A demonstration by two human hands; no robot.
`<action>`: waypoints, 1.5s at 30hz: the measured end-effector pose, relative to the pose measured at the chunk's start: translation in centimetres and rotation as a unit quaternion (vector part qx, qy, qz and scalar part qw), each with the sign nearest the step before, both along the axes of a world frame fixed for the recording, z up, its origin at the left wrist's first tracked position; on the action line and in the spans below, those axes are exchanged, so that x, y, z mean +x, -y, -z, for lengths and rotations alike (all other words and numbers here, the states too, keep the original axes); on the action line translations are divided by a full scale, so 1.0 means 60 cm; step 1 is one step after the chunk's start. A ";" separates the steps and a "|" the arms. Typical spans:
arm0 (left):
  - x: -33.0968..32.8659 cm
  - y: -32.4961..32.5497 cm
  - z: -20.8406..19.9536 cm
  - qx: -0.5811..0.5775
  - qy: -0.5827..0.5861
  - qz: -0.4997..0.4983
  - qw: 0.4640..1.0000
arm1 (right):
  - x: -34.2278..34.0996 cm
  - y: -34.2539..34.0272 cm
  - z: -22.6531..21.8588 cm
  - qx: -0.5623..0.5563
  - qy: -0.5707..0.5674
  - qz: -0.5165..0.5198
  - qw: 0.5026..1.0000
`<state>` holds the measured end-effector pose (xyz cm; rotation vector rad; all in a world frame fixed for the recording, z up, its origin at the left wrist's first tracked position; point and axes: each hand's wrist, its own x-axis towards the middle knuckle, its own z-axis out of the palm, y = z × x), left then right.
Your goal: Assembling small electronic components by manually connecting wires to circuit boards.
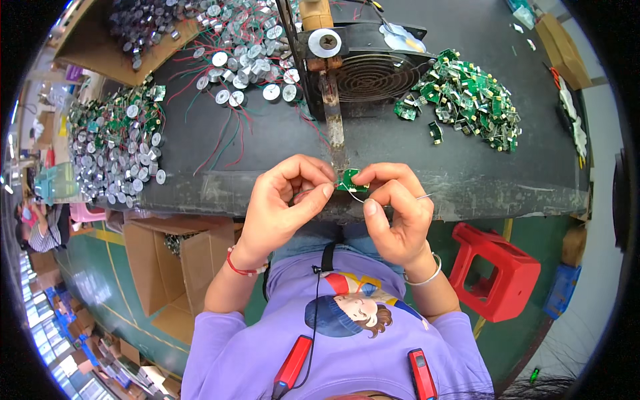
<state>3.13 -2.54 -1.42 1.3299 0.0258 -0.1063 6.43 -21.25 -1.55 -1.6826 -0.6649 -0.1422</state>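
A small green circuit board (349, 179) is between my hands at the table's front edge, below the lower end of a worn metal bar. My left hand (283, 203) is closed, its thumb and forefinger pinched at the board's left side; what they hold is too small to make out. My right hand (400, 213) has a fingertip against the board's right side. A thin silvery wire (357, 198) is pinched in the same hand. It curves from the board past the thumb and sticks out on the right.
Small silver motors with red and green wires (250, 63) lie at the back left. Motors attached to boards (117, 150) are heaped at the left. A black fan (373, 77) stands mid-table, with green boards (470, 100) right of it. Below are a cardboard box (157, 267) and a red stool (497, 273).
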 end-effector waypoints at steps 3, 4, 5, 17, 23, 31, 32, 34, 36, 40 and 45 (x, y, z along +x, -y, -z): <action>0.009 -0.004 0.000 -0.026 -0.005 0.033 0.999 | 0.002 0.001 -0.002 -0.009 0.020 0.004 1.000; 0.012 -0.005 -0.001 -0.026 -0.004 0.033 0.999 | 0.000 0.000 -0.006 -0.013 0.013 0.008 1.000; 0.013 -0.006 -0.002 -0.026 -0.008 0.038 0.999 | -0.001 0.000 -0.007 -0.018 0.005 0.012 1.000; 0.013 -0.007 -0.008 -0.009 -0.010 0.030 0.999 | 0.001 -0.010 -0.012 -0.017 0.034 0.023 0.999; 0.009 -0.006 0.000 -0.029 -0.024 0.034 0.999 | -0.003 -0.007 0.000 -0.007 0.015 0.016 1.000; -0.027 -0.049 -0.024 0.090 -0.037 -0.013 0.995 | -0.016 0.016 0.023 0.045 -0.036 0.005 0.998; -0.023 -0.070 -0.028 0.151 0.012 -0.054 0.987 | -0.023 0.021 0.031 0.063 -0.069 0.023 0.995; -0.005 -0.124 -0.039 0.233 0.098 -0.202 0.946 | -0.022 0.038 0.033 0.042 -0.058 0.049 0.996; 0.019 -0.196 -0.051 0.169 0.156 -0.304 0.924 | -0.013 0.053 0.029 -0.058 0.053 0.092 0.993; 0.037 -0.236 -0.079 0.598 0.248 -0.387 0.657 | -0.009 0.074 0.010 -0.055 0.019 0.131 0.990; -0.060 -0.001 -0.101 0.352 0.245 0.013 0.903 | 0.040 0.097 -0.040 0.017 0.113 0.152 0.982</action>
